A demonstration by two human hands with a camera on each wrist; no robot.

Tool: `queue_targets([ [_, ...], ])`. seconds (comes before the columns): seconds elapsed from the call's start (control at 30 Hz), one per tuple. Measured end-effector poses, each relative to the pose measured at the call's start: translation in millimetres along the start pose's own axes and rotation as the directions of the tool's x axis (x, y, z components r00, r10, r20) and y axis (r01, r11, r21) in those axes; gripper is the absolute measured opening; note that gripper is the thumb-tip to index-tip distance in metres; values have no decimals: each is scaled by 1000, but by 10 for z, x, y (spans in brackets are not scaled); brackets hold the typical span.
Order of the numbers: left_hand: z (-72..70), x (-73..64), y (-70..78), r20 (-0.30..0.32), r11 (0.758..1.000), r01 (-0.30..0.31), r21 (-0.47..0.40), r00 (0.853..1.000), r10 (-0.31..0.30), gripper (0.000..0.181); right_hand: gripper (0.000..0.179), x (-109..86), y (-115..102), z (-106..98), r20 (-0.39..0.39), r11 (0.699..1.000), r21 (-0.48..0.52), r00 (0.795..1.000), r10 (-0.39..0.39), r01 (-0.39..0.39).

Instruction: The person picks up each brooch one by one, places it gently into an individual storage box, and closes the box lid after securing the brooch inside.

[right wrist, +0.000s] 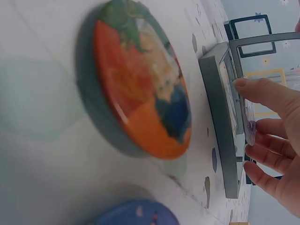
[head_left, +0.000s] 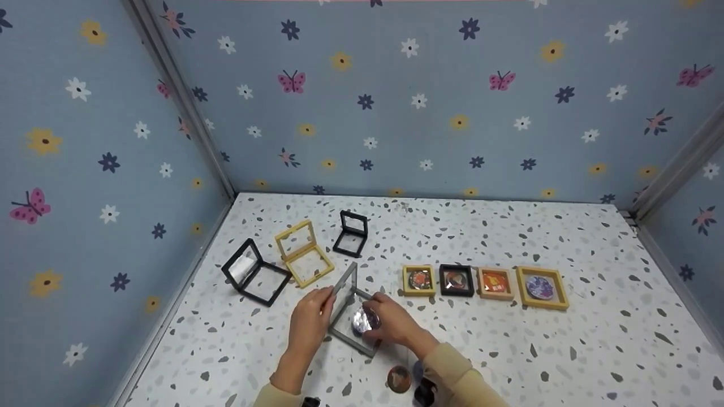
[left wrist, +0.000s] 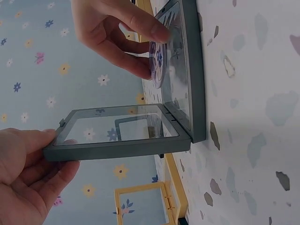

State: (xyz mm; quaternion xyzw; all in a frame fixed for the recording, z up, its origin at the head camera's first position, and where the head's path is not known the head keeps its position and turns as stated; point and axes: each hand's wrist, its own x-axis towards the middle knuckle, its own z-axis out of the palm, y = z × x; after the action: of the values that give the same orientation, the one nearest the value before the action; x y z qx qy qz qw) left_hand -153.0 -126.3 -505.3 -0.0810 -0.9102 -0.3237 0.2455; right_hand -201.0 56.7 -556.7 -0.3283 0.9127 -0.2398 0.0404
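A grey hinged display frame (head_left: 352, 342) with clear film windows stands unfolded on the table. My left hand (head_left: 308, 317) pinches the outer edge of its raised lid (left wrist: 117, 150) between thumb and fingers. Over the frame's lower half, my right hand (head_left: 396, 323) holds a round badge (left wrist: 158, 65) by its rim. The badge is tilted close over the film, its patterned face partly covered by fingers. Near my right forearm lie a round orange-and-green badge (right wrist: 145, 84) and a blue one (right wrist: 136, 215), the latter partly out of view.
Left and behind stand three unfolded frames: a black one (head_left: 266, 302), a yellow one (head_left: 309, 281) and a small black one (head_left: 353, 254). On the right, several closed frames holding round badges form a row, ending in a larger yellow frame (head_left: 544, 304). Flowered walls (head_left: 396, 141) enclose the table.
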Motion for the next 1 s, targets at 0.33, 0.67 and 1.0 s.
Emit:
queue_targets([
  [0.33,10,-5,-12,-54,999,-50,-2,997,50,14,55,59,-22,51,-14,999,-33,1000,-22,21],
  [0.67,12,-2,-2,-62,999,-47,2,997,47,14,57,71,-28,56,-9,998,-64,1000,-24,24],
  [1.0,11,-7,-5,-54,998,-61,-6,997,61,14,54,62,15,32,26,998,-54,999,-32,33],
])
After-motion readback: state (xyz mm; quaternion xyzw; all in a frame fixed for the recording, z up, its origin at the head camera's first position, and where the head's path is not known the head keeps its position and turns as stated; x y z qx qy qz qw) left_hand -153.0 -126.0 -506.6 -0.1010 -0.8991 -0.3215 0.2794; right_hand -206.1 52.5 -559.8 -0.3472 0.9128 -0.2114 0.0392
